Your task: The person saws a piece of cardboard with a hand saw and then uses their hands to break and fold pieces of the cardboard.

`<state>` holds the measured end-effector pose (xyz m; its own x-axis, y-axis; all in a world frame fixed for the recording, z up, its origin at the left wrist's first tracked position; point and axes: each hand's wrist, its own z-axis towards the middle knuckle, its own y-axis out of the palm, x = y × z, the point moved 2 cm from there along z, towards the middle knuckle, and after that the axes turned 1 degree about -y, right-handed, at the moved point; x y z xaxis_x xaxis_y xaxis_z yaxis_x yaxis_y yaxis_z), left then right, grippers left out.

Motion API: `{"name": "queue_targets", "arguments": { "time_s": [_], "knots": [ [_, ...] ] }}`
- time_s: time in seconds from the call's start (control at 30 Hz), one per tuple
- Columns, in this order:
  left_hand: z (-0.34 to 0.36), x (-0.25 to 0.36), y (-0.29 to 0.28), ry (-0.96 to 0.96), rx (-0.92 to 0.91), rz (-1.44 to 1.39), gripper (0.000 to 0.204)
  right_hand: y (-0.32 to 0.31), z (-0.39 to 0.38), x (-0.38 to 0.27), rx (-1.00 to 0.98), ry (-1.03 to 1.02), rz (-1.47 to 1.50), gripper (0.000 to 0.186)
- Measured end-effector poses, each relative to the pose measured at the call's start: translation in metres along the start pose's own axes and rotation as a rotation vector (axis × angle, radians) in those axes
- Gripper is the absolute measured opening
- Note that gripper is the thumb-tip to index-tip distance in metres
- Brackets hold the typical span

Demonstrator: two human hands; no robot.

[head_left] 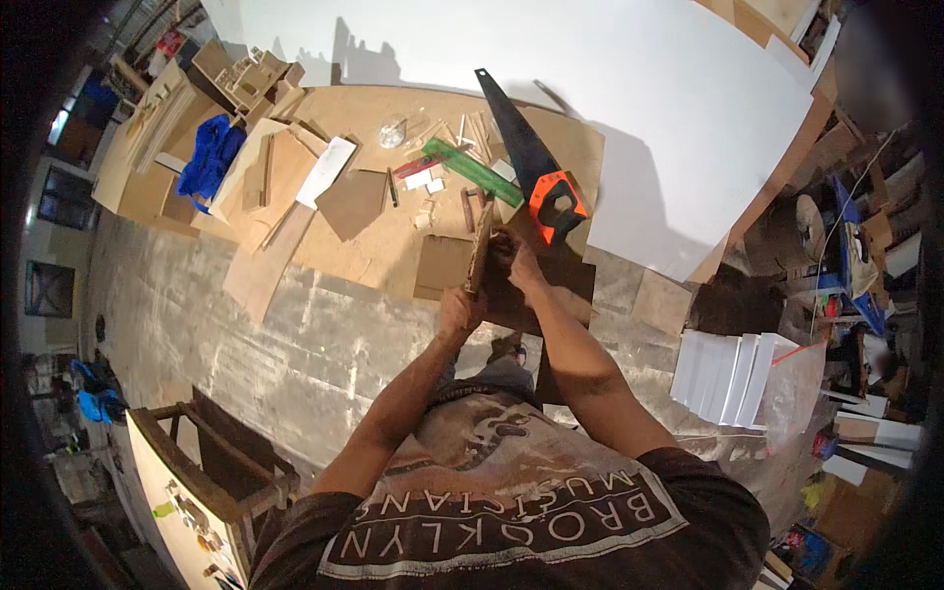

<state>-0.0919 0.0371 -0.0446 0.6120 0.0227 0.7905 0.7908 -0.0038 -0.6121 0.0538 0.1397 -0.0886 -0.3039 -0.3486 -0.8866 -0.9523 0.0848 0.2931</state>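
Observation:
My left hand [460, 313] is closed around the lower end of a narrow wooden piece [479, 254], held on edge in front of my body. To its right, close against the piece, my right hand [521, 264] has its fingers curled in shadow; what they hold, if anything, is hidden. Just beyond the hands lies a handsaw [521, 138] with an orange and black handle. Left of the saw rest a green straightedge [474, 171] with a red part, small white pieces [417, 180] and a dark pen-like stick [392, 187].
The plywood worktop [344, 261] also bears loose boards [267, 182], a clear tape roll [393, 131] and a blue cloth [210, 157]. A large white sheet [629, 108] spreads behind. White panels [723, 376] stand stacked at right; a wooden frame table [187, 492] stands at lower left.

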Motion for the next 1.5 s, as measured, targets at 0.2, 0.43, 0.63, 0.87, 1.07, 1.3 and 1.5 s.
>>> {"name": "queue_targets", "arguments": {
  "time_s": [0.2, 0.43, 0.63, 0.87, 1.07, 1.3, 1.5],
  "knots": [
    [0.006, 0.021, -0.004, -0.07, -0.036, 0.056, 0.022, -0.022, 0.018, 0.006, -0.241, -0.56, -0.678, 0.058],
    [-0.005, 0.012, -0.011, -0.121, -0.042, 0.028, 0.023, 0.002, 0.009, -0.037, -0.256, -0.402, -1.001, 0.051],
    [-0.002, -0.006, 0.003, -0.067, 0.08, 0.086, 0.024, 0.047, -0.001, -0.089, -0.333, -0.179, -0.673, 0.053],
    [-0.004, 0.01, -0.014, 0.013, -0.011, -0.029, 0.021, 0.045, 0.017, -0.089, -0.363, -0.018, -0.801, 0.084],
    [-0.082, -0.054, -0.047, -0.027, -0.233, 0.172, 0.041, 0.042, 0.022, -0.089, -0.368, -0.117, -0.774, 0.069],
    [-0.088, -0.029, -0.041, 0.114, -0.424, 0.295, 0.063, 0.018, 0.029, -0.086, -0.381, -0.234, -0.779, 0.063],
    [-0.068, -0.002, -0.053, 0.011, -0.439, 0.373, 0.084, 0.057, 0.003, -0.099, -0.362, -0.156, -0.725, 0.065]
  ]
}}
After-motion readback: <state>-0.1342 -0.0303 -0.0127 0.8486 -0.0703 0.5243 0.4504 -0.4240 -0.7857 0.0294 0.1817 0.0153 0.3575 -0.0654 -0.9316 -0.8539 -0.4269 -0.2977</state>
